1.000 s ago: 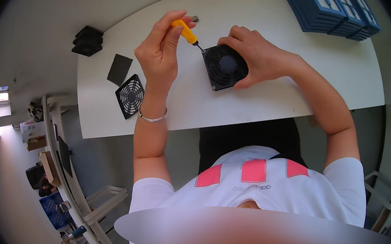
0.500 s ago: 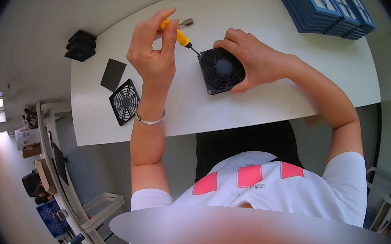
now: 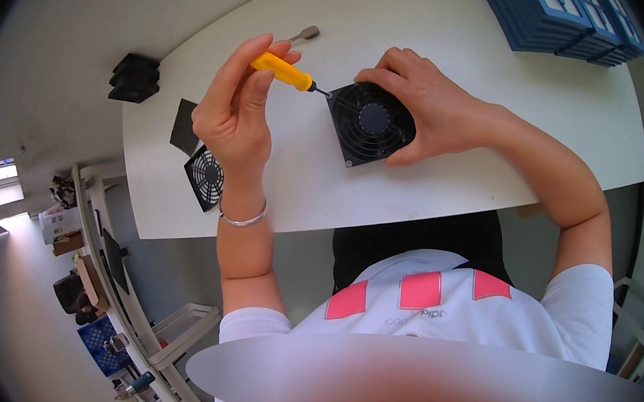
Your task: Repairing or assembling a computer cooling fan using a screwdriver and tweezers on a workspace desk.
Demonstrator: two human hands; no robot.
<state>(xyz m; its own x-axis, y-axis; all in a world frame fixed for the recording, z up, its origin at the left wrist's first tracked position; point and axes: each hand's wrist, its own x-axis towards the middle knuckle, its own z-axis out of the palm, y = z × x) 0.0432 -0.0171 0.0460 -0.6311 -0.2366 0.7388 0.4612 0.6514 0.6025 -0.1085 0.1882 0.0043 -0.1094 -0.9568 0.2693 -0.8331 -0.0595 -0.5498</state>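
Head view: a person's left hand (image 3: 240, 118) pinches a yellow screwdriver (image 3: 284, 72), its tip at the fan's 10 o'clock corner, while the right hand (image 3: 418, 105) clamps the black fan (image 3: 369, 123) flat on the white table (image 3: 462, 66). Since a second ago the grip on the handle has shifted — apparently turning a screw. A grille (image 3: 205, 177) lies at 8 o'clock of the fan, blue boxes (image 3: 561, 18) at 1 o'clock.

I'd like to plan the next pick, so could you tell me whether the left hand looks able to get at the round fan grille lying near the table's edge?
Probably yes, once freed: the fan grille lies uncovered just beside the left hand, but that hand grips the yellow screwdriver.
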